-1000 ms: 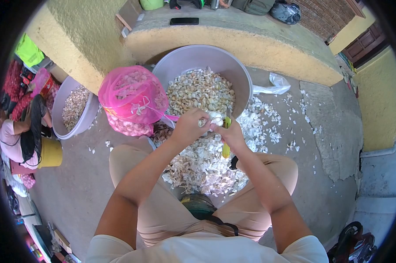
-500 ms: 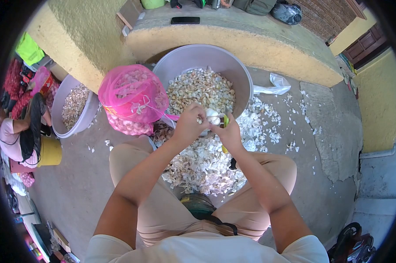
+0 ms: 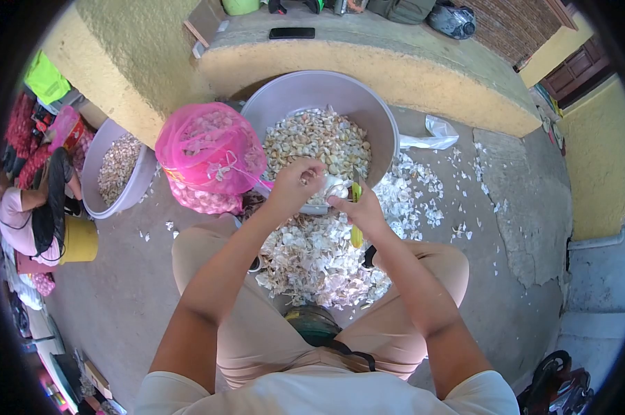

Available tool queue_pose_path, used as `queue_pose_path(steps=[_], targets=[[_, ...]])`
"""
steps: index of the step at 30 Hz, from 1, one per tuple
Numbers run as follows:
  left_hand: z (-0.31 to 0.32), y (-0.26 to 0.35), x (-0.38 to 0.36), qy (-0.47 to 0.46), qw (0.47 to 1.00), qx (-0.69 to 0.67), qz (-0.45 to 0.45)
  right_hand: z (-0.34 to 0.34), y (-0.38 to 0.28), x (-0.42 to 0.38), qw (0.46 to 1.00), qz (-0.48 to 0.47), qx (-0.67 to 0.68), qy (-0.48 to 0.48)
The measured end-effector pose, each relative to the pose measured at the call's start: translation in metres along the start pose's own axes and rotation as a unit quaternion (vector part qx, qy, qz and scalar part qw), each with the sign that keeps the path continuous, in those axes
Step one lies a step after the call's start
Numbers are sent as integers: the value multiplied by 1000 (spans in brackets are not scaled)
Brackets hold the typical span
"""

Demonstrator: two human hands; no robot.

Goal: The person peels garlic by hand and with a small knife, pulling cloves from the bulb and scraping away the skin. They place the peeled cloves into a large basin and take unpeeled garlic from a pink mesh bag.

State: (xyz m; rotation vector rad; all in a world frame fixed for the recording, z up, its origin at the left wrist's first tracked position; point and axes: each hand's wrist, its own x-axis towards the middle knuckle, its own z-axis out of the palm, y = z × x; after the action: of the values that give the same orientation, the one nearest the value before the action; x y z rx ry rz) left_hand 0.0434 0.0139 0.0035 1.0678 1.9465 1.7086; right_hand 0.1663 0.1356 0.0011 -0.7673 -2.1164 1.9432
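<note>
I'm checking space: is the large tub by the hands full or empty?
Partly full: garlic cloves lie inside the large tub, with bare wall showing above them.

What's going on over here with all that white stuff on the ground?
Someone is working on what looks like a garlic bulb. The right grip holds a yellow-green tool beside it; the left grip is close by, curled. Ahead, a tub is part-filled with cloves, and papery skins lie heaped on its near side.
</note>
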Motion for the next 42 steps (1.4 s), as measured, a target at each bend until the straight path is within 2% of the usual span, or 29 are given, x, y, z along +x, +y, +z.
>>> queue_pose_path(steps=[3,6,9,12,15,18,21,24,27,28,30,33,36,39,42], targets=[[-5,3,-2,-68,993,93,28,-2,5,2,1000,23,-8,-11],[-8,-9,-1,-87,992,-9,-91,-3,8,3,998,40,6,-44],[-13,-6,1,-76,988,17,-132,-5,-1,0,989,86,72,-93],[-23,-15,6,-32,989,119,-79,-13,-5,0,975,88,106,-174],[-28,-27,3,-135,980,124,-83,-18,-13,-2,963,110,112,-220],[-30,-17,-7,-419,876,183,-150,-23,-13,3,950,170,146,-218],[-20,-27,-22,-530,804,182,-200,-26,-14,8,953,182,141,-198],[-13,-42,-26,-524,784,319,-94,-28,-8,12,953,179,145,-198],[-19,-38,-15,-337,902,142,-231,-29,-17,11,949,183,140,-216],[-22,-27,-12,-313,907,8,-282,-29,-16,12,946,186,135,-227],[-24,-7,-7,-247,860,-257,-365,-29,-13,15,941,193,124,-248],[-18,-7,-7,-317,863,-271,-286,-26,-17,13,945,206,116,-226],[-14,-16,-5,-280,898,-222,-256,-16,-26,9,977,145,-50,-151],[-12,-16,-6,-222,900,-237,-289,-5,-6,16,993,-103,-63,-8],[-11,-17,-5,-207,902,-240,-294,-9,-1,20,997,-58,-53,-14]])
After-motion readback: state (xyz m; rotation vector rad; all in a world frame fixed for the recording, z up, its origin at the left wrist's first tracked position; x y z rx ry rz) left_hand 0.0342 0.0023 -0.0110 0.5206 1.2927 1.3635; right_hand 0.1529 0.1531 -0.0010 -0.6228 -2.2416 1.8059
